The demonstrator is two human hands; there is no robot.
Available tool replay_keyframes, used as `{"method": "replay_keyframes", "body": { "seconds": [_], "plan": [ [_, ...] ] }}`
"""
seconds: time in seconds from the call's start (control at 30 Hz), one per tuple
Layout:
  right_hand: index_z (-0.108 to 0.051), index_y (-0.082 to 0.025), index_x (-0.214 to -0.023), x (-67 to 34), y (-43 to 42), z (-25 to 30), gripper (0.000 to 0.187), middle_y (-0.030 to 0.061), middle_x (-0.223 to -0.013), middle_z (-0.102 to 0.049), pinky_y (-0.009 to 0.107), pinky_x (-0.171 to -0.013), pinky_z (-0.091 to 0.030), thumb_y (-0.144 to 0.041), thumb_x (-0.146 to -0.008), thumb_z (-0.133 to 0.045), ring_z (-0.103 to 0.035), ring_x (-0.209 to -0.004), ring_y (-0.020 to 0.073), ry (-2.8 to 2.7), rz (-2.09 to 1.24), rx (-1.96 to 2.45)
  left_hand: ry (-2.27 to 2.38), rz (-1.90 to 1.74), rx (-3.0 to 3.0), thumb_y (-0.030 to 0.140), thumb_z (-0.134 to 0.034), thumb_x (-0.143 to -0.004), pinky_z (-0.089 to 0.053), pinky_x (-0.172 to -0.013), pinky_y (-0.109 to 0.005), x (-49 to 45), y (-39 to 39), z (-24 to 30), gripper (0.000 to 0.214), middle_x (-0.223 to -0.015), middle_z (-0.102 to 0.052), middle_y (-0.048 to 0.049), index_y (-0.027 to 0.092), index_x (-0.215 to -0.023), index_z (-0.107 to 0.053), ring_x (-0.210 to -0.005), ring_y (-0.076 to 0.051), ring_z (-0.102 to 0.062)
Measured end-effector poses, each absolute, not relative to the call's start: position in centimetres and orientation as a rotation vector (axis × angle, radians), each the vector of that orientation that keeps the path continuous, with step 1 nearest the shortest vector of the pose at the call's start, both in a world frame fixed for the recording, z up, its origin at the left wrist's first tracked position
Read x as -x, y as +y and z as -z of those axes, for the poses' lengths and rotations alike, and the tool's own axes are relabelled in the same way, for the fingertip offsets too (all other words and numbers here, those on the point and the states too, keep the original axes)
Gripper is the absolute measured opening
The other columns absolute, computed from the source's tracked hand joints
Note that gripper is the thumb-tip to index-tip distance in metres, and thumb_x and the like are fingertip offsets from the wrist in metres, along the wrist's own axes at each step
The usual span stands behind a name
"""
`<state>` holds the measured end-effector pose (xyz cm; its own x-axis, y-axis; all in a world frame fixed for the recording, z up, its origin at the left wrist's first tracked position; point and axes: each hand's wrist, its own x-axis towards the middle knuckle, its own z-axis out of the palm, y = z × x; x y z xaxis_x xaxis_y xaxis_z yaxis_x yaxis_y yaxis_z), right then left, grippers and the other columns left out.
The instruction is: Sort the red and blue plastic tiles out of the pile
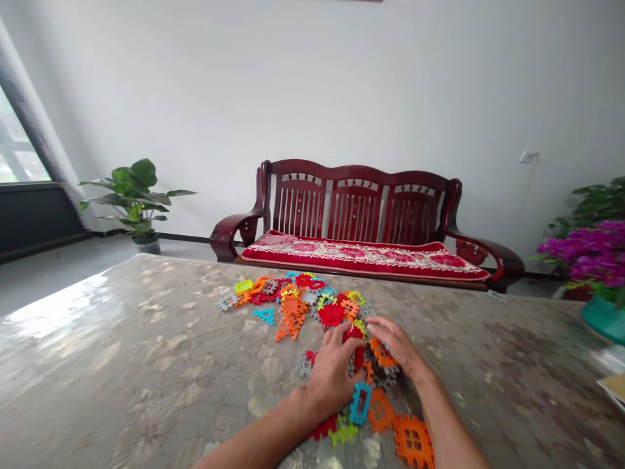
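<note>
Interlocking pieces, notch-edged and plastic-looking, scattered over a glossy floral-patterned table
Nearest, a square orange lattice, then a blue rectangular frame; left hand bent over red pieces, right hand at an orange windowed piece, grip of both cannot be determined; beyond, a blue triangle with cut-outs; farthest, a varnished dark-red slatted bench
</note>
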<state>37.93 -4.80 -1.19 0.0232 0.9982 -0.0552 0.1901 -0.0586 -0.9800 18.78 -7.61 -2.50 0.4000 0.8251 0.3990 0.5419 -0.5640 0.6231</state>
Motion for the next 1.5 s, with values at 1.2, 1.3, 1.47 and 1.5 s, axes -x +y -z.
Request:
{"method": "replay_keyframes", "body": {
  "seconds": [1.2,1.3,1.47,1.5],
  "plan": [
    [-0.072,-0.021,-0.098,-40.4,-2.8,5.5,0.047,0.0072,-0.112,-0.072,0.038,-0.097,-0.045,-0.059,-0.072,-0.060,-0.061,-0.111,0.0266,-0.866,-0.691,1.285,1.154,-0.793,-2.653,0.049,-0.074,-0.071,-0.020,-0.113,-0.062,-14.6,-9.8,0.3,0.061,-0.149,-0.043,-0.0058,0.036,-0.128,-0.057,-0.140,-0.035,-0.031],
    [-0.072,-0.022,-0.100,-40.6,-2.5,5.9,0.048,0.0071,-0.115,-0.071,0.037,-0.095,-0.046,-0.060,-0.075,-0.055,-0.061,-0.113,0.0262,-0.797,-0.679,1.285,0.859,-0.581,-2.833,0.065,-0.067,-0.071,-0.012,-0.114,-0.066,-15.8,-12.1,1.4,0.076,-0.158,-0.028,-0.0054,0.038,-0.138,-0.046,-0.144,-0.036,-0.022],
    [-0.071,-0.021,-0.098,-41.5,-1.9,6.3,0.048,0.0088,-0.116,-0.071,0.036,-0.090,-0.050,-0.058,-0.075,-0.052,-0.064,-0.110,0.0253,-0.649,-0.741,1.259,0.750,-0.460,-2.950,0.055,-0.056,-0.086,-0.013,-0.116,-0.061,-15.8,-11.6,2.4,0.052,-0.154,-0.037,-0.0027,0.037,-0.135,-0.048,-0.141,-0.030,-0.030],
    [-0.071,-0.021,-0.097,-41.8,-1.9,6.4,0.048,0.0093,-0.114,-0.072,0.036,-0.087,-0.051,-0.058,-0.074,-0.052,-0.065,-0.107,0.0251,-0.621,-0.756,1.247,0.775,-0.464,-2.958,0.049,-0.053,-0.089,-0.013,-0.116,-0.060,-15.5,-11.2,2.4,0.044,-0.151,-0.041,-0.0012,0.037,-0.132,-0.051,-0.140,-0.029,-0.031]
  ]
}}
